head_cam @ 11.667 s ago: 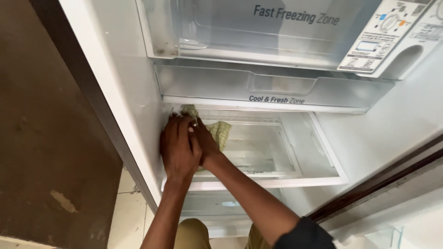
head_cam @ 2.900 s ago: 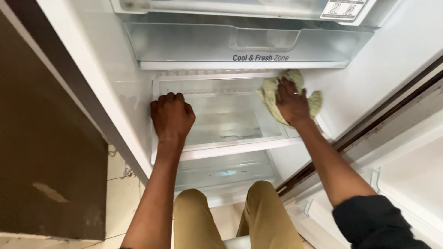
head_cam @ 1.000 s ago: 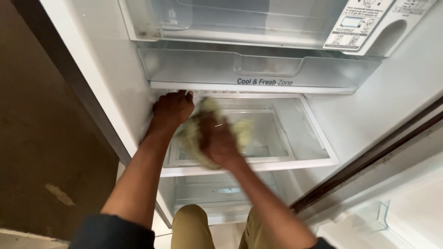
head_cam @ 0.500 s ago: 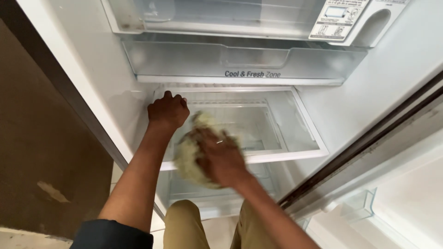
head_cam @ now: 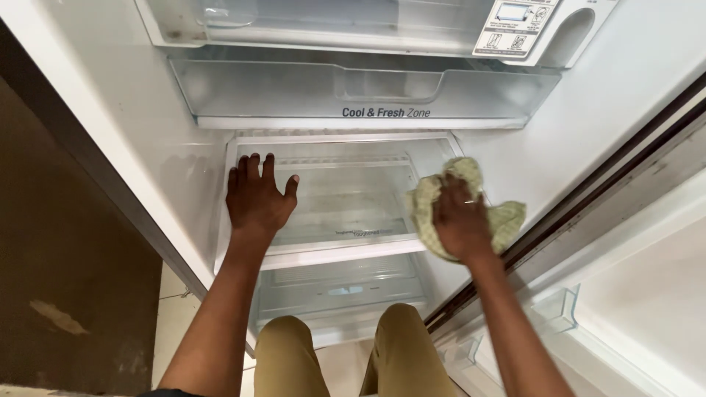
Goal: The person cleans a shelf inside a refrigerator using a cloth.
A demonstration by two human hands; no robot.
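I look down into an open, empty white fridge. My left hand (head_cam: pixel 256 197) lies flat with fingers spread on the left side of a glass shelf (head_cam: pixel 338 213). My right hand (head_cam: pixel 459 220) presses a crumpled pale green cloth (head_cam: pixel 507 219) against the shelf's right edge, where it meets the fridge's right inner wall. The cloth sticks out above and to the right of my fingers.
A clear plastic drawer (head_cam: pixel 360 92) sits above the shelf, with a control panel (head_cam: pixel 515 28) at the top right. Below the shelf is a lower bin (head_cam: pixel 338 287). The open fridge door with a clear door bin (head_cam: pixel 555 309) is at the right. My knees (head_cam: pixel 346 353) are below.
My right hand with the cloth has swept from the middle front of the shelf to its right edge. My left hand has stayed on the left of the shelf.
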